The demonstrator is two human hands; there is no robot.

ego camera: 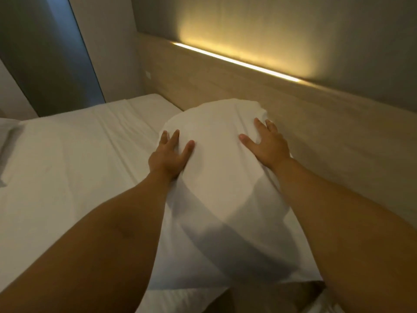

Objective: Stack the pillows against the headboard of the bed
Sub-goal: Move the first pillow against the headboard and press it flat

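Observation:
A white pillow (216, 168) lies lengthwise on the bed, its right side along the wooden headboard (248, 91). My left hand (168, 157) rests flat on the pillow's left side with fingers spread. My right hand (267, 143) presses flat on its upper right part, close to the headboard, fingers apart. Neither hand grips the fabric. Whether a second pillow lies under this one is hidden.
The white bed sheet (74, 159) stretches to the left of the pillow. Another white piece of bedding (8, 141) shows at the far left edge. A lit strip (237, 62) runs along the headboard's top. A grey wall panel (56, 59) stands at the bed's far corner.

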